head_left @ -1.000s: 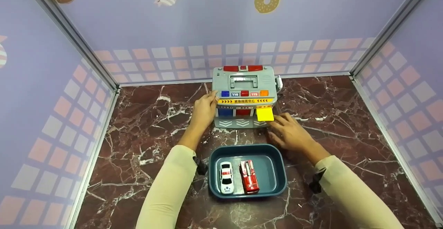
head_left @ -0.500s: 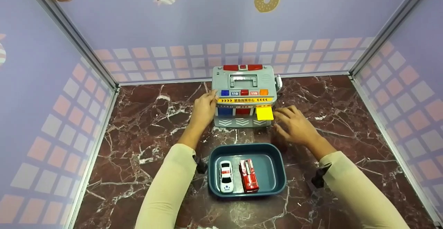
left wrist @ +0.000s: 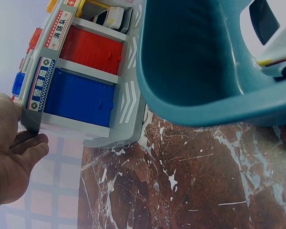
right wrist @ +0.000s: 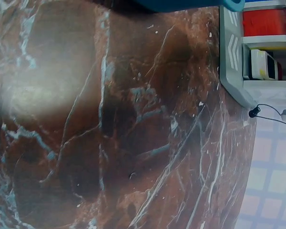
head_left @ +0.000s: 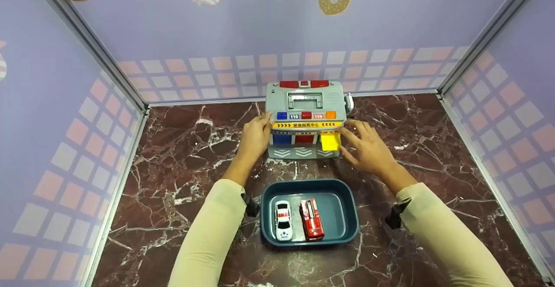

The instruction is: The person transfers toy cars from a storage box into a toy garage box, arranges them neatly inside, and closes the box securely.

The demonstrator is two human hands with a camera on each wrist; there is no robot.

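Note:
A grey toy rescue station [head_left: 334,94] stands by the back wall, with blue, red and yellow garage doors. The yellow door [head_left: 330,141] is swung up and outward; a white toy car [right wrist: 263,64] sits in the bay behind it. My left hand [head_left: 255,137] holds the station's left front roof corner, thumb and fingers on either side of the edge in the left wrist view. With fingers spread, my right hand [head_left: 364,148] is at the station's right front, its index finger by the roof edge and thumb at the yellow door's lower right corner.
In front of the station is a dark teal tray [head_left: 353,217] holding a white police car [head_left: 283,221] and a red fire truck [head_left: 312,220]. A black cord [right wrist: 264,110] hangs at the station's right side. Patterned panels enclose the marbled tabletop [head_left: 190,148].
My right hand drew back to the right from the yellow door, then came up and left to its right edge. My left hand, the station and the tray's vehicles stay put.

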